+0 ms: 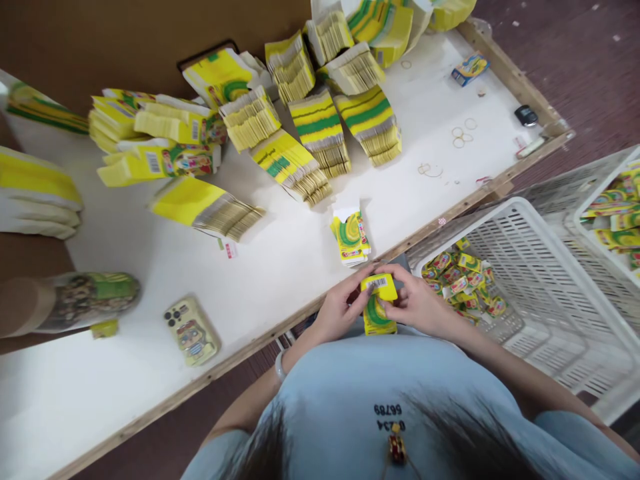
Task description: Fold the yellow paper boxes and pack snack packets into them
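A small yellow and green carton (380, 313) with a barcode on its top flap is held upright in front of my body, at the table's front edge. My left hand (343, 303) grips its left side, the thumb pressed near the barcode. On the other side my right hand (415, 300) pinches the carton between thumb and fingers. Just beyond my hands lies a short pile of flat cartons (351, 235) on the white table (280, 280). Farther back are several fanned stacks of folded cartons (320, 130).
To my right stands a white plastic basket (540, 267) with many small cartons (465, 277) inside; another basket (575, 217) sits beyond it. A phone (191, 331) and a jar (97, 300) are at the left. Rubber bands (463, 137) and a blue box (470, 69) lie at the right.
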Available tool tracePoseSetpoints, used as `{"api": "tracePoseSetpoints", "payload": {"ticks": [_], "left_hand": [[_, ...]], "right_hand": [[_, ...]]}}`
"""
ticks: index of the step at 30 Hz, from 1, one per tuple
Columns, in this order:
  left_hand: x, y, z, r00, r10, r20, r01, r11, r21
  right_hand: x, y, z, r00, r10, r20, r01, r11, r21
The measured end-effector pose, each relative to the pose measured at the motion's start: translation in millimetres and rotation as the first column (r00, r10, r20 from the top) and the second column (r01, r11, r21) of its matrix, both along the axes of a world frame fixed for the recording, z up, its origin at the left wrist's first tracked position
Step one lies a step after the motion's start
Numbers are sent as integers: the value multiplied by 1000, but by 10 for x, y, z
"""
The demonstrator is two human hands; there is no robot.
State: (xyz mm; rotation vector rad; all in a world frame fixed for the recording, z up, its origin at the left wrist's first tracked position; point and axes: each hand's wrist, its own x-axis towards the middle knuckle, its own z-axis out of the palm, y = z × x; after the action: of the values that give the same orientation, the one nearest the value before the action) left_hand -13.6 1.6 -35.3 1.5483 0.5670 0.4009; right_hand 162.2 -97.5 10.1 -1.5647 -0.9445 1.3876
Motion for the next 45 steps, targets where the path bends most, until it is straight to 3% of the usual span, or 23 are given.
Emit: {"api": "tracePoseSetpoints", "payload": {"ticks": [3, 7, 10, 13, 15, 16, 17, 18, 20, 21, 22, 23, 24, 25, 27, 29, 31, 34, 36, 38, 40, 42, 45], "left_hand": [[-4, 6, -2, 1000, -7, -1, 7, 1000, 26], [-52, 7, -26, 999, -39, -2, 39, 996, 86], [-93, 35, -28, 994, -108, 4, 107, 984, 141], [-44, 186, -6, 992, -71, -108, 88, 983, 161], [76, 372, 1, 942, 117, -313, -33, 965, 259], [158, 479, -3, 868, 232, -439, -76, 936, 344], [247, 583, -13, 761, 318, -565, -66, 905, 420], [334, 679, -30, 648, 364, -669, -14, 884, 467], [467, 819, -74, 503, 346, -792, 143, 870, 471], [497, 860, -98, 476, 314, -822, 206, 868, 451], [499, 885, -121, 475, 281, -834, 247, 867, 432], [473, 897, -141, 492, 261, -831, 259, 867, 425], [422, 899, -157, 514, 257, -819, 249, 868, 429], [354, 893, -166, 527, 267, -807, 228, 870, 437], [199, 858, -162, 574, 308, -759, 179, 857, 484], [72, 787, -129, 695, 310, -649, 157, 815, 557], [7, 677, -82, 821, 243, -517, 162, 769, 619], [2, 496, -19, 906, 127, -404, 208, 697, 686], [13, 414, 5, 946, 70, -316, 203, 633, 747], [19, 375, 15, 974, 40, -224, 153, 616, 773], [33, 365, 8, 992, 41, -118, 58, 686, 726], [71, 361, -22, 999, 38, 20, -43, 804, 593], [154, 341, -120, 988, -40, 151, -19, 927, 375]], "right_hand": [[55, -14, -12, 1000, 3, -28, -3, 1000, 5], [214, -52, -88, 955, 87, -283, -85, 996, 18], [236, -54, -151, 944, 31, -329, -37, 999, -11], [278, -95, -170, 973, -62, -223, 58, 998, -22], [428, -187, -130, 994, -105, -28, 105, 995, -4], [542, -252, -96, 985, -113, 132, 114, 993, -2], [673, -325, -54, 936, -109, 335, 120, 993, -14], [807, -398, -11, 826, -86, 557, 131, 990, -42], [1031, -515, 64, 442, 13, 897, 204, 972, -115], [1103, -545, 86, 244, 74, 967, 247, 959, -136], [1142, -549, 92, 99, 117, 988, 274, 952, -140], [1146, -524, 79, 24, 129, 991, 270, 954, -130], [1118, -469, 46, 17, 110, 994, 233, 966, -110], [1059, -386, -5, 61, 60, 996, 179, 981, -70], [859, -147, -148, 226, -107, 968, 89, 992, 89], [575, 150, -305, 412, -298, 861, 84, 953, 290], [253, 447, -428, 602, -422, 678, 152, 894, 422], [-160, 763, -501, 797, -505, 333, 356, 837, 416], [-309, 842, -499, 814, -551, 182, 463, 805, 370], [-351, 830, -498, 811, -572, 122, 495, 782, 379], [-329, 763, -521, 812, -574, 105, 483, 763, 429], [-295, 681, -567, 805, -582, 119, 455, 733, 506], [-283, 586, -642, 774, -604, 190, 393, 693, 605]]}}
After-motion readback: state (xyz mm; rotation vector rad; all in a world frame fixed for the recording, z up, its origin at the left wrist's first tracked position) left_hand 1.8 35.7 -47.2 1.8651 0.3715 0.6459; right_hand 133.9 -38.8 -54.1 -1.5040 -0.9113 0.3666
